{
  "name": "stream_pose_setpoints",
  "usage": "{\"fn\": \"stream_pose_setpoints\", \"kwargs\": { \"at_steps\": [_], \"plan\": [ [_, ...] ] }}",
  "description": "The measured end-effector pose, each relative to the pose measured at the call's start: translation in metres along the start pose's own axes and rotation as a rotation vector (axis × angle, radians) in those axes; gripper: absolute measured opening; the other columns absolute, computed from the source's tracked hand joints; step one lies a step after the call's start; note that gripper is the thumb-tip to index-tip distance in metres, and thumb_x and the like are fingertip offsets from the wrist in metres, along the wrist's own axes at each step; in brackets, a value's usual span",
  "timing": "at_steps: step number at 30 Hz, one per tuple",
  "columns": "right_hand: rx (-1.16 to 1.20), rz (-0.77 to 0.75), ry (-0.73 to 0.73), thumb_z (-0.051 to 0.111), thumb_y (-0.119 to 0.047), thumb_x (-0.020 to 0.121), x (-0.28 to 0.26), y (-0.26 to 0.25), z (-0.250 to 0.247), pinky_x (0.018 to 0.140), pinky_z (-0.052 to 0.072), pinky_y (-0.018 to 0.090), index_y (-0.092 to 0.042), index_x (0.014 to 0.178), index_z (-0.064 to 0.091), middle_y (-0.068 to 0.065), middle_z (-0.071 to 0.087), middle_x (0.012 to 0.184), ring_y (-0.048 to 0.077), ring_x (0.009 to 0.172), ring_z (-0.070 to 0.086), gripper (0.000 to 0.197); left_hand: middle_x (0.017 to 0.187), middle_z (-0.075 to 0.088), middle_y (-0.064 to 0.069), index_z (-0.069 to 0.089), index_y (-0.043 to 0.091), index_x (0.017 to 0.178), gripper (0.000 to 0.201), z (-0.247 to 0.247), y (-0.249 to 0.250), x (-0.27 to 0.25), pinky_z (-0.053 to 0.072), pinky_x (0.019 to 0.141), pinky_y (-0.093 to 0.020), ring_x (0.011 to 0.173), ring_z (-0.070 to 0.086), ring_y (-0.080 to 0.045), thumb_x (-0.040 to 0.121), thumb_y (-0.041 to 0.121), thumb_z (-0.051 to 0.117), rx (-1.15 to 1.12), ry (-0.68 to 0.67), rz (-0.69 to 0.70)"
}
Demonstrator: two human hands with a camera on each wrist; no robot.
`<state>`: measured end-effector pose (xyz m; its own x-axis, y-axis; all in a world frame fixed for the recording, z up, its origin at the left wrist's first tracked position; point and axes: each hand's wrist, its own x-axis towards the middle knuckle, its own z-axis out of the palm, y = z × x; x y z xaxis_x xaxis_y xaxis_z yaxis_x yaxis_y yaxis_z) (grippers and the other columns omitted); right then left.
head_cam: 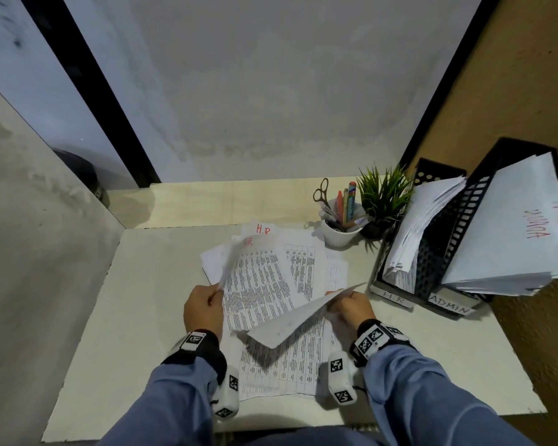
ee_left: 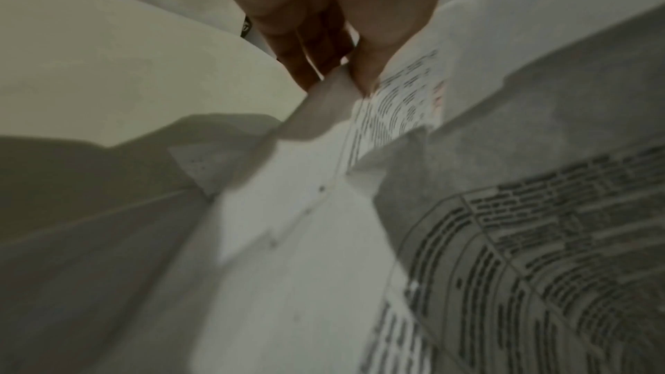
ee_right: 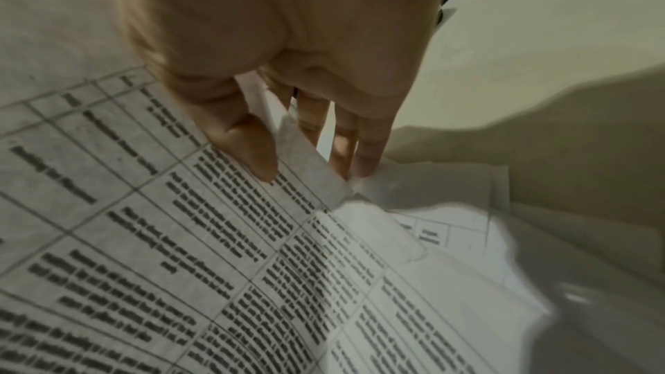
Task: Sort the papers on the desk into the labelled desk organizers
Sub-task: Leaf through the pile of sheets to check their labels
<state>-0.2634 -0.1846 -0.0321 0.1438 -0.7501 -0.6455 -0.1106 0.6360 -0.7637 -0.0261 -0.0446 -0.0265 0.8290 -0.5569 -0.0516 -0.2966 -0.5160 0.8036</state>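
Lifting two printed white sheets from a loose pile, a person in blue sleeves sorts paperwork at a pale table. The left hand pinches the lower corner of one sheet between thumb and fingers, peeling it up, apparently so that the red lettering at its top, only partly legible, can be read. The right hand grips the edge of a second sheet the same way, thumb on top and fingers beneath, holding it raised and tilted over the pile, its blank underside toward the head camera.

Beneath both hands the remaining printed papers lie fanned across the middle of the table, one near the far edge marked "H.R" in red.

At the right edge stand two black perforated file organizers, the nearer-in one labelled HR and the outer one labelled ADMIN. Both already hold thick leaning stacks, so the sorting looks well advanced. Each lifted sheet most likely goes to whichever organizer matches its mark.

Toward the far right corner sit a white cup of pens and scissors and a small green potted plant, clear of the route to the organizers.
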Motion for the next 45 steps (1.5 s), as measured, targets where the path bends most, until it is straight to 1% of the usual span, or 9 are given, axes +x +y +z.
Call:
{"fn": "stream_pose_setpoints", "kwargs": {
  "at_steps": [5, 9, 12, 16, 22, 26, 36, 41, 45],
  "plan": [
    [0.030, -0.054, -0.056, 0.053, 0.017, 0.048, -0.003, 0.000, 0.005, 0.068, 0.048, 0.042, -0.003, 0.053, 0.062, 0.019, 0.059, 0.068, 0.035, 0.078, 0.058, 0.023, 0.104, 0.058, 0.002, 0.071, 0.008, 0.097, 0.021, -0.007, 0.017, -0.007, 0.039, 0.069, 0.004, 0.079, 0.055, -0.004, 0.089, -0.002, 0.055, -0.236, 0.023, 0.028],
    [-0.037, -0.091, 0.003, 0.052, 0.012, 0.083, -0.007, -0.015, 0.008, 0.061, 0.051, 0.022, -0.008, 0.067, 0.061, 0.009, 0.057, 0.067, 0.023, 0.068, 0.054, 0.027, 0.078, 0.070, -0.009, 0.068, 0.001, 0.069, 0.033, -0.007, 0.034, -0.006, 0.047, 0.067, -0.006, 0.073, 0.065, -0.011, 0.082, -0.014, 0.042, -0.486, -0.154, -0.152],
    [-0.115, -0.067, 0.050, 0.045, 0.004, 0.091, 0.002, -0.018, 0.006, 0.087, 0.051, 0.038, -0.019, 0.071, 0.057, 0.001, 0.056, 0.074, 0.024, 0.080, 0.055, 0.032, 0.078, 0.065, -0.019, 0.062, -0.007, 0.066, 0.015, 0.000, 0.042, -0.002, 0.050, 0.078, -0.026, 0.078, 0.063, -0.023, 0.069, -0.008, 0.047, -0.608, -0.339, -0.275],
    [0.075, -0.083, 0.107, 0.038, 0.027, 0.070, -0.008, -0.020, 0.009, 0.050, 0.045, 0.025, -0.006, 0.067, 0.047, 0.009, 0.051, 0.053, 0.024, 0.057, 0.048, 0.034, 0.048, 0.058, -0.004, 0.060, 0.006, 0.058, 0.039, 0.007, 0.047, 0.001, 0.042, 0.049, -0.017, 0.043, 0.053, -0.014, 0.092, 0.019, 0.047, -0.745, -0.350, -0.494],
    [0.075, 0.014, 0.082, 0.042, 0.027, 0.070, -0.007, -0.009, 0.004, 0.048, 0.043, 0.029, -0.003, 0.057, 0.056, 0.014, 0.052, 0.061, 0.023, 0.056, 0.051, 0.036, 0.067, 0.047, -0.011, 0.050, 0.011, 0.068, 0.037, 0.025, 0.031, 0.021, 0.029, 0.062, -0.029, 0.075, 0.045, -0.026, 0.086, 0.042, 0.050, -0.075, -0.321, -0.369],
    [0.118, 0.017, 0.071, 0.027, 0.021, 0.074, -0.006, 0.003, 0.004, 0.042, 0.034, 0.021, -0.001, 0.049, 0.054, 0.012, 0.048, 0.051, 0.021, 0.045, 0.044, 0.043, 0.110, 0.056, -0.014, 0.054, 0.003, 0.109, 0.041, 0.031, 0.029, 0.018, 0.035, 0.078, -0.026, 0.106, 0.055, -0.030, 0.082, 0.029, 0.068, 0.103, -0.350, -0.361],
    [0.151, 0.029, 0.096, 0.019, 0.027, 0.073, -0.007, -0.006, 0.005, 0.031, 0.027, 0.014, -0.011, 0.037, 0.040, 0.001, 0.037, 0.036, 0.009, 0.029, 0.035, 0.056, 0.104, 0.070, -0.017, 0.067, 0.003, 0.115, 0.031, 0.018, 0.022, 0.011, 0.039, 0.077, -0.022, 0.096, 0.063, -0.029, 0.084, 0.006, 0.064, 0.151, -0.289, -0.045],
    [0.046, 0.064, 0.167, 0.043, 0.023, 0.075, -0.002, -0.009, 0.001, 0.039, 0.031, 0.018, 0.000, 0.050, 0.048, 0.003, 0.041, 0.028, 0.019, 0.031, 0.038, 0.034, 0.066, 0.070, 0.013, 0.071, 0.020, 0.063, 0.039, 0.007, 0.016, 0.004, 0.045, 0.066, -0.020, 0.070, 0.060, -0.018, 0.081, -0.009, 0.052, -0.086, -0.306, -0.055],
    [0.113, 0.021, 0.153, 0.044, 0.021, 0.064, -0.005, -0.009, -0.004, 0.042, 0.037, 0.021, 0.009, 0.056, 0.058, 0.009, 0.054, 0.039, 0.021, 0.038, 0.049, 0.019, 0.053, 0.063, 0.000, 0.061, 0.005, 0.052, 0.037, 0.003, 0.017, -0.005, 0.044, 0.054, -0.011, 0.059, 0.057, -0.015, 0.076, -0.018, 0.044, -0.237, -0.372, -0.162]
  ]
}}
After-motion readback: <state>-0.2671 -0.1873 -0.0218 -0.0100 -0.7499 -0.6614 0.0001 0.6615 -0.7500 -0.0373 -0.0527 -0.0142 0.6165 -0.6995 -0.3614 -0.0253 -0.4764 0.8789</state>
